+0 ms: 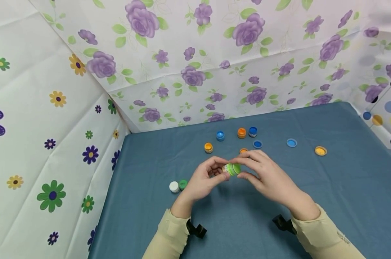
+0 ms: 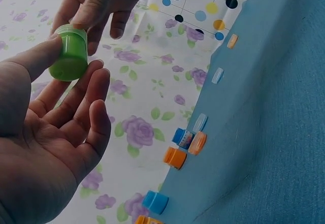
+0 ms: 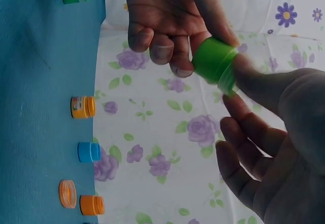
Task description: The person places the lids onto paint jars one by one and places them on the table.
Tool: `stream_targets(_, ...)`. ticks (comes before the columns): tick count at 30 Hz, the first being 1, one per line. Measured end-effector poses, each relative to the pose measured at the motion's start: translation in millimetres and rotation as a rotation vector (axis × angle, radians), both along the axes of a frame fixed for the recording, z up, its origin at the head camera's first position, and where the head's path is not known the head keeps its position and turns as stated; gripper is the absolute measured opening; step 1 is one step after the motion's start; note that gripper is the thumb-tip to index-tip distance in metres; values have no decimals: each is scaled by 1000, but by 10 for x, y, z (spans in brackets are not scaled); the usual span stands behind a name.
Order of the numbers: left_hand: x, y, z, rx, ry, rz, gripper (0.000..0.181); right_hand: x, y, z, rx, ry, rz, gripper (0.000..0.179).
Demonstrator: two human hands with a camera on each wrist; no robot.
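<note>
Light green plastic makes up the one jar (image 1: 232, 169) in the hands, raised over the near middle of the blue cloth (image 1: 143, 158). The left hand (image 1: 200, 182) pinches its body between thumb and fingers; the right hand (image 1: 267, 177) has thumb and fingertips closed about its lid end, the other fingers loosely bent. Six more jars stand on the cloth: at the far side one yellow (image 1: 208, 148), one light blue (image 1: 220, 136), one orange (image 1: 242, 133) and one dark blue (image 1: 252, 132); nearer and left, one white (image 1: 174, 187) beside one green (image 1: 183, 185), partly covered by the left hand. Four loose lids lie right of the yellow jar: orange (image 1: 243, 150), mostly hidden behind the right hand, dark blue (image 1: 257, 144), light blue (image 1: 291, 142) and yellow (image 1: 320, 150). Label print is too small to read.
</note>
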State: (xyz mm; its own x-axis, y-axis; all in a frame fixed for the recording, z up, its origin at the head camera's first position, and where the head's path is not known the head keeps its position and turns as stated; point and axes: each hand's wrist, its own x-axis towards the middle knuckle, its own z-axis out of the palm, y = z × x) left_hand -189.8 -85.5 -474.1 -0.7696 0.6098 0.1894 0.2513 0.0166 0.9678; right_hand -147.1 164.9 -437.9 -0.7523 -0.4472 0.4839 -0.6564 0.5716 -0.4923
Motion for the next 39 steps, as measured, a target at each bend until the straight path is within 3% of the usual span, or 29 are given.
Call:
stream_targets(5,0,7,-16,0,5,-3,30,29,-6,22,30,-70,-54,40)
stream_targets(12,-1,31,-53,4,31,3,30,61,-47,28,-28,-257,-132,35)
stream_targets(14,-1,34,-52,13,39,4,31,64,-52,28,-43,-255,-125,31)
stream_targets(17,0,33,-39,22,46,15,29,62,-46,22,-45,-183,-79,30)
stream_targets(23,-1,11,-31,45,1,9,28,53,-29,17,-44,4,44,51)
stream_targets(28,-5,3,-38,61,-22,-8,31,47,-29,22,-38,6,79,58)
stream_targets(32,-7,4,-43,58,-13,-5,31,44,-34,33,2,-3,40,49)
stream_targets(39,-3,23,-51,23,37,4,31,59,-77,39,88,-117,-175,23)
